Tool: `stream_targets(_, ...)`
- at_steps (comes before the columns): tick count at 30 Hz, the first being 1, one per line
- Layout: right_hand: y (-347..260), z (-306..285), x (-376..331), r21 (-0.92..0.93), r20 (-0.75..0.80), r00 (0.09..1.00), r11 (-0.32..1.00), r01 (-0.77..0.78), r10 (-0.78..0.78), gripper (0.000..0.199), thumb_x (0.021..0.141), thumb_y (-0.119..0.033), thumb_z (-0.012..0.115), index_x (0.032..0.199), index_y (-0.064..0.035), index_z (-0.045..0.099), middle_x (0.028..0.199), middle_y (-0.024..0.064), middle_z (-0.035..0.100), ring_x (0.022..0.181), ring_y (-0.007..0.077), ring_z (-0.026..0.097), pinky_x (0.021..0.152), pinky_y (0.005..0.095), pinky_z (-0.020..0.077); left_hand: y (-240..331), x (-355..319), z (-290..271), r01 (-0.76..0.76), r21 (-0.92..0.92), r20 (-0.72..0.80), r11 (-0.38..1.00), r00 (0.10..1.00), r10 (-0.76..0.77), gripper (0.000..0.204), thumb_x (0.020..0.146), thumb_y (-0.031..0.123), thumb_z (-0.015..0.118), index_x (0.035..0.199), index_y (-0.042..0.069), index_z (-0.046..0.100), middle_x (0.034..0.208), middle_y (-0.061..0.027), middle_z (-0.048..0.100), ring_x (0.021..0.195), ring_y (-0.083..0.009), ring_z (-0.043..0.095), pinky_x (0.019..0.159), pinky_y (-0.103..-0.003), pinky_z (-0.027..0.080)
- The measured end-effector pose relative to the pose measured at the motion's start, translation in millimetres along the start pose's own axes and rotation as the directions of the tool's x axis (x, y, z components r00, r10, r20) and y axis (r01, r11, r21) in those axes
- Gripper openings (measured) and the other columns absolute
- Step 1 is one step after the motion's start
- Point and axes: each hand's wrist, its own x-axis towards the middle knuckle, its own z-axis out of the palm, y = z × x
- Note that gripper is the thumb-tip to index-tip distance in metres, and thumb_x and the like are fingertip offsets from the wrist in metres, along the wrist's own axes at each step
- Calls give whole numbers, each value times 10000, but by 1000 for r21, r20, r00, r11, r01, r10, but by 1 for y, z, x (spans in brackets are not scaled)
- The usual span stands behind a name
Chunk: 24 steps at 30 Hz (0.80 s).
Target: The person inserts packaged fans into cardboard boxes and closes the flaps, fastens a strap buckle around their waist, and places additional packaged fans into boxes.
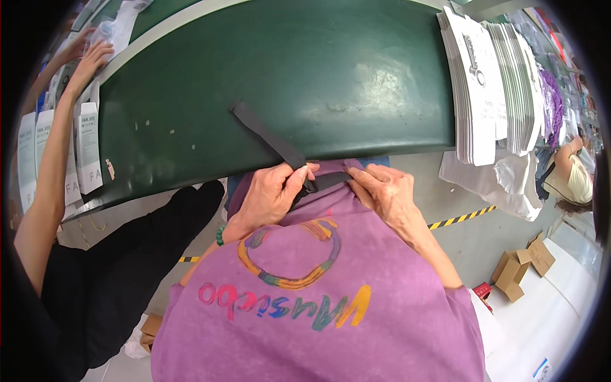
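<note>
At my waist, a black webbing strap (264,135) runs up from a dark buckle (310,186). Its loose end lies over the near edge of the green table. My left hand (275,191) is closed, pinching the strap beside the buckle. A flat black stretch of the strap continues across to my right hand (384,189), whose thumb and forefinger are closed on it by the hem of the purple shirt (293,337). Parts of the buckle are hidden behind my left fingers and the bunched cloth.
A green table (210,76) spans the front. Stacked flat white printed cartons (474,95) stand at its right, near a purple bundle (552,105). At left, a co-worker's arms (57,146) reach past white boxes (89,149). An open cardboard box (511,275) lies lower right.
</note>
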Motion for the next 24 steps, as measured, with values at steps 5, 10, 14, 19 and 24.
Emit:
stream_targets(5, -1, 8, 5, 1, -20, 1000, 1000, 12, -12, 238, 809, -136, 805, 1044, -137, 770, 663, 43, 592, 577, 227, 608, 524, 372, 467, 5, 2, -8, -36, 66, -29, 997, 999, 38, 229, 1042, 98, 541, 1023, -74, 692, 943, -163, 773, 744, -195, 719, 687, -336, 560)
stream_targets(10, -2, -12, 15, 191, 191, 980, 981, 24, -62, 280, 821, -203, 800, 1087, -128, 758, 810, 52, 682, 664, 236, 664, 572, 368, 508, 15, 14, -10, 19, 137, 158, 990, 987, -41, 269, 1054, 123, 510, 969, -63, 684, 916, -139, 766, 711, -161, 661, 690, -325, 537)
stream_targets(14, -15, -21, 44, -38, -258, 885, 919, 391, -387, 399, 884, -230, 732, 1270, -136, 691, 1125, 39, 718, 982, 229, 695, 741, 362, 549, 25, 19, -14, -6, 167, 280, 986, 959, -42, 285, 1058, 139, 504, 925, -59, 660, 832, -126, 725, 686, -165, 622, 668, -329, 512)
stream_targets(19, -12, -14, 45, -124, 88, 887, 879, 461, -453, 505, 914, -186, 660, 1412, -151, 590, 1167, 19, 681, 1157, 201, 612, 939, 359, 487, 32, 27, -22, 210, 164, 427, 964, 866, -261, 262, 1037, 152, 524, 994, -79, 639, 772, -165, 632, 714, -199, 626, 719, -335, 512)
stream_targets(24, 1, -27, 31, -36, 320, 912, 959, 281, -255, 376, 903, -166, 631, 1276, -144, 671, 946, -3, 666, 991, 165, 625, 886, 356, 463, 25, 20, -23, 333, 27, 467, 942, 829, -307, 245, 1009, 160, 630, 1124, -53, 669, 814, -55, 627, 724, -104, 557, 719, -264, 485)
